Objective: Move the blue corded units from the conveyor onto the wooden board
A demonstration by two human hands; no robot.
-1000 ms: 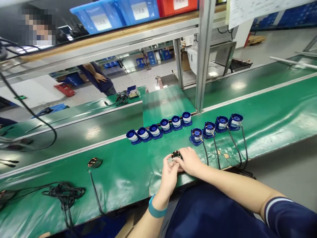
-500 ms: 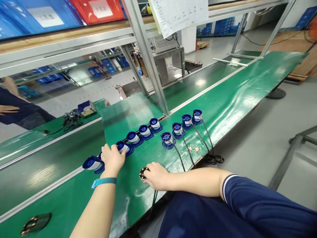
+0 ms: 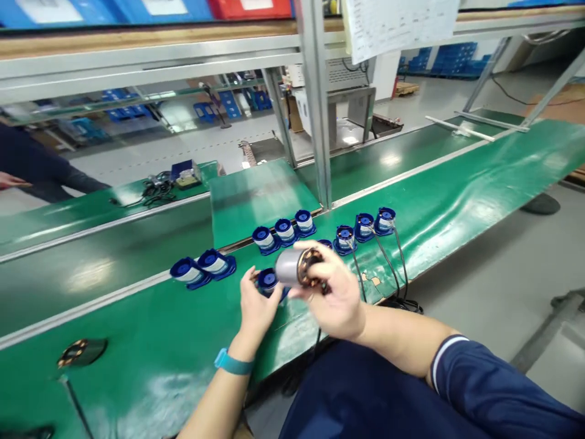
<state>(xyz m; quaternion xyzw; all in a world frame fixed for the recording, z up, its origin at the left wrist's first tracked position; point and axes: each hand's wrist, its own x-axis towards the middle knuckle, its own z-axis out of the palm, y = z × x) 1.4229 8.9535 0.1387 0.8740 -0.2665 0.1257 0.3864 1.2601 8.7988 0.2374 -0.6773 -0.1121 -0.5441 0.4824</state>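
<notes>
head view shows a long green belt table (image 3: 457, 183) running across the room, with a grey metal post (image 3: 315, 103) standing up from it. a white paper sheet (image 3: 397, 24) hangs from the shelf above. far on the left is another person's dark sleeve (image 3: 36, 167).

the right hand (image 3: 336, 299) is lifted over the near edge of the table. its fingers are curled around a grey metal can part (image 3: 297, 268) with copper wire showing at one end, and it holds the part on its side in the air. the left hand (image 3: 256, 305) is just beside it, fingers pinching a small blue spool (image 3: 267, 280) that sits low near the table, right under the grey part.

more blue spools with white wire (image 3: 286, 230) stand in a row behind the hands. two blue spools (image 3: 203, 268) lie tipped over to the left. three spools with black cords (image 3: 365, 225) stand to the right. a dark round part (image 3: 82, 352) rests on the table far left, well apart from the hands.
</notes>
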